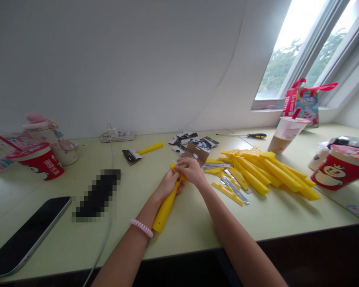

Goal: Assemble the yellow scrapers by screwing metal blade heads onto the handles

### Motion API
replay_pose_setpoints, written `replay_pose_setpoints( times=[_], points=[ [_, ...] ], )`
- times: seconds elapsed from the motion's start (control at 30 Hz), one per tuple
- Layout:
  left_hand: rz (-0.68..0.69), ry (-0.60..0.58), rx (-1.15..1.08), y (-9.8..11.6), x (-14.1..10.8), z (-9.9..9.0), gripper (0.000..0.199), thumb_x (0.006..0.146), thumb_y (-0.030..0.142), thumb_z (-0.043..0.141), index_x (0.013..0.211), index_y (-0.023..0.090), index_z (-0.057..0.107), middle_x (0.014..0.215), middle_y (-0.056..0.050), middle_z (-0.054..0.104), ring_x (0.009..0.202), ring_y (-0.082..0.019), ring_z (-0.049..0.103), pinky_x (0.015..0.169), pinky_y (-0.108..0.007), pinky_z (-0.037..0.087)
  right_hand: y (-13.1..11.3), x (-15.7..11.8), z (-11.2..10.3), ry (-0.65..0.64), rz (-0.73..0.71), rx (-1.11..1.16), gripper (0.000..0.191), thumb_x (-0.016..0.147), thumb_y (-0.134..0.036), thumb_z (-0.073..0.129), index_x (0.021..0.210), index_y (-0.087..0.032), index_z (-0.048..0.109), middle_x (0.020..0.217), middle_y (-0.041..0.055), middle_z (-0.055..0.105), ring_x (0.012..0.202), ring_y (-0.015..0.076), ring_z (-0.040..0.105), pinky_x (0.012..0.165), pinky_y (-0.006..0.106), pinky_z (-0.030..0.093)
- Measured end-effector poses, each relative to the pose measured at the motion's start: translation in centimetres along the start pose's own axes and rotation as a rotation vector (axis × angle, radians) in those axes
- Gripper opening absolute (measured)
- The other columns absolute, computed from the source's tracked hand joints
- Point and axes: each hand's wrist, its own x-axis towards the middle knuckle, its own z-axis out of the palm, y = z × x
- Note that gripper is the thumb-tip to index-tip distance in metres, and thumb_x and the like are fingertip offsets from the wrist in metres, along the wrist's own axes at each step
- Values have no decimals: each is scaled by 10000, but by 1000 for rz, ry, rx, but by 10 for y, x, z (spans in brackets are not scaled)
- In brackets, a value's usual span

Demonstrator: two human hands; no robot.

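Tabletop point(122, 183), left part: phone point(30, 235) lies flat, well apart from the hands. Next rightward, one carded tool point(150, 148), yellow handle with a card sleeve point(131, 156) over its head, lies beyond the left forearm; looks like a completed piece, the only one I can make out.

Centre: left hand point(168, 184) wraps the upper part of a yellow tool point(165, 211), its butt slanting down toward the near edge, beside the left wrist. Head end sits between both hands, mostly covered. Right hand point(193, 169) closes in a narrow pinch on that end. Cannot tell whether a blade is seated. No sleeve visible on it; I judge it part-done.

Just beyond the right hand: folded card point(197, 153), then a loose card heap point(182, 139), unused so far as shows. Right of that hand: yellow head pieces point(227, 194) and metal strips point(235, 190), loose. Farther right, handle pile point(257, 169), uncarded; most work seems left. Screwdriver point(256, 136) lies behind, no hand on it.
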Motion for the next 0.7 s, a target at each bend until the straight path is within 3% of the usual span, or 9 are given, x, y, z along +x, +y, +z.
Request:
replay_pose_setpoints(
  times=[0.3,0.4,0.57,0.7],
  points=[
    [-11,-33,-4,0,-1,0,376,770,388,454,1049,140,409,520,19,527,292,-83,421,302,-187,285,4,0,1,-14,114,22,245,598,-380,642,724,-171,660,597,-8,586,588,119,526,539,209,389],
    [-17,-19,-9,0,0,-1,311,763,359,454,987,148,404,521,19,530,298,-88,427,301,-190,289,9,3,1,-12,105,32,289,640,-427,600,734,-164,674,599,5,595,576,121,523,523,211,384],
    [14,153,-40,1,5,-8,224,729,345,466,841,169,384,503,22,534,295,-88,429,304,-189,278,12,5,-9,141,102,67,254,707,-356,531,799,-161,665,763,29,654,689,135,571,606,215,430],
    [65,347,-93,6,8,-13,215,701,336,473,810,167,397,486,23,540,295,-86,429,315,-188,279,15,2,-16,117,130,-142,169,677,-222,543,782,-183,669,773,16,659,697,130,569,639,219,424]
  ],
)
